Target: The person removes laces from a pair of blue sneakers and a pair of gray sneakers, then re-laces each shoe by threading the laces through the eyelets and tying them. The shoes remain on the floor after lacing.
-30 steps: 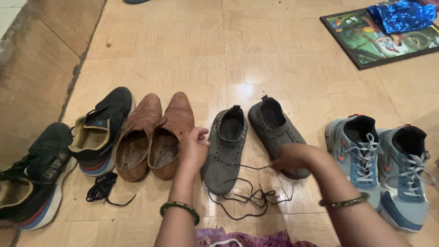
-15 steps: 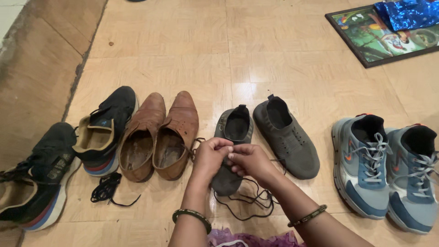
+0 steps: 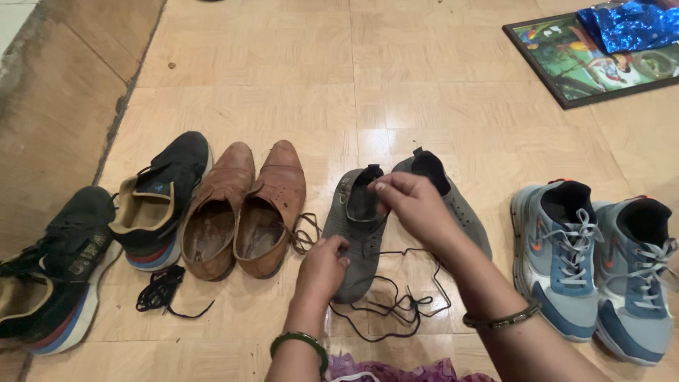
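**Tan tile floor, row of shoes, and a lace on the move**

Tiled floor [image 3: 424, 85] in a warm tan colour, with shoes lined up across it, and I'm watching this through the head cam from afar. Quick rundown of where things stand.

Left hand [image 3: 322, 267] is closed down on the toe end of the grey slip-on shoe [image 3: 361, 233], pinning it to the floor. Right hand [image 3: 414, 205] is pinched shut on the thin black lace [image 3: 396, 305] and raised over the shoe's opening. Half a second back both hands were bunched together over the middle of that shoe; now the right one has lifted up and away, so the lace runs from the fingers down to a loose tangle on the floor just in front of the shoe. To me that reads as the lace being drawn through, with plenty of slack left lying there.

Its grey partner shoe [image 3: 467, 219] sits just beside it, partly behind the right wrist, no lace on it that I can see.

Around them: brown leather shoes [image 3: 244, 205] to the left with a brown lace trailing out, black trainers [image 3: 106, 233] further left, a separate bundle of black lace [image 3: 161, 290] on the floor near them, blue-grey trainers [image 3: 601, 262] on the right already laced. Framed picture [image 3: 587, 64] far right corner with shiny blue wrap [image 3: 626, 25] on it.
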